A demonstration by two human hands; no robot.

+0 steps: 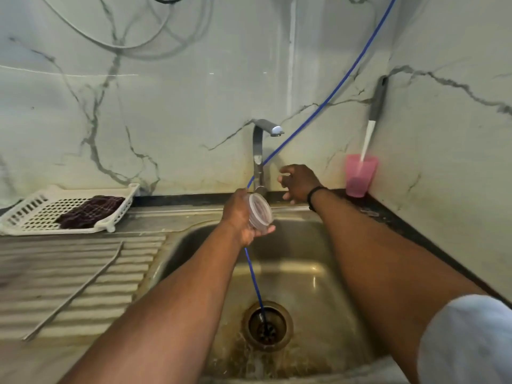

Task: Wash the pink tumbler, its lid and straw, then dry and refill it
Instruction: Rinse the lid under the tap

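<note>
My left hand point(239, 216) grips a clear round lid point(260, 210) over the back of the steel sink point(302, 261), its open face turned to the right. My right hand point(297, 182) hovers just right of the tap point(259, 159), fingers loosely curled and holding nothing. The pink tumbler point(360, 174) stands in the back right corner of the counter with a grey-handled white brush point(370, 134) leaning in it. A long thin straw point(80, 289) lies on the ribbed drainboard at the left.
A blue hose point(329, 95) runs from the upper right past the tap and down into the drain point(267, 325). A white plastic rack point(36, 214) with a dark checked cloth point(90, 210) sits at the back left. Marble walls close in behind and at the right.
</note>
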